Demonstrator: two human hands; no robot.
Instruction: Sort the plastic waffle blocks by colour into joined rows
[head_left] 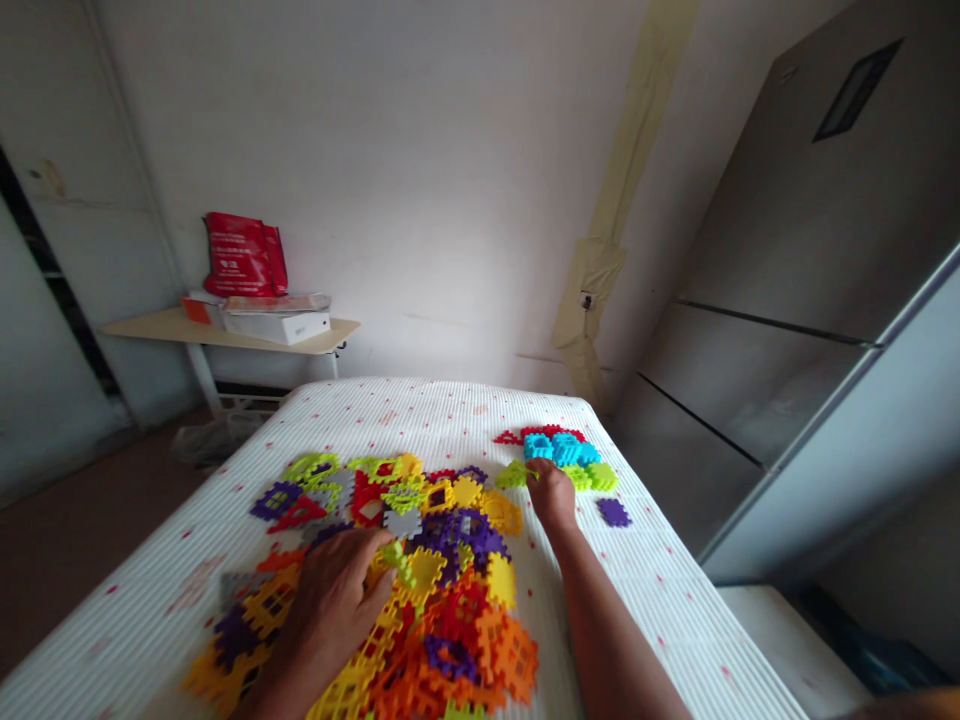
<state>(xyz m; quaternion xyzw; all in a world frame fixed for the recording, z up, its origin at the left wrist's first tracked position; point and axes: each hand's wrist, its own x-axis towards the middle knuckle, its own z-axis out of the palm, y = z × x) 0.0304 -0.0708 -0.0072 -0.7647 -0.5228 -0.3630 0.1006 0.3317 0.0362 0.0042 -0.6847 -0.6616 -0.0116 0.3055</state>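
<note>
My left hand (341, 585) is over the mixed pile of notched plastic building pieces, thumb and fingers closed on a lime-green interlocking piece (400, 563). Yellow pieces (426, 572), purple pieces (450, 535) and orange pieces (506, 650) lie under and beside it. To the right, my right hand (553, 495) has its fingers closed at the edge of another lime-green interlocking piece (513, 475). Just beyond that hand sit turquoise pieces (566, 448) and red pieces (555, 431). More lime-green pieces (600, 476) are on its right. My right fingertips are partly hidden.
A white patterned cover (420, 410) lies over the table. One purple piece (614, 512) sits apart at the right. A tall grey refrigerator (750, 300) stands close on the right. At the back left, a side table (157, 327) holds boxes and a red bag (244, 256).
</note>
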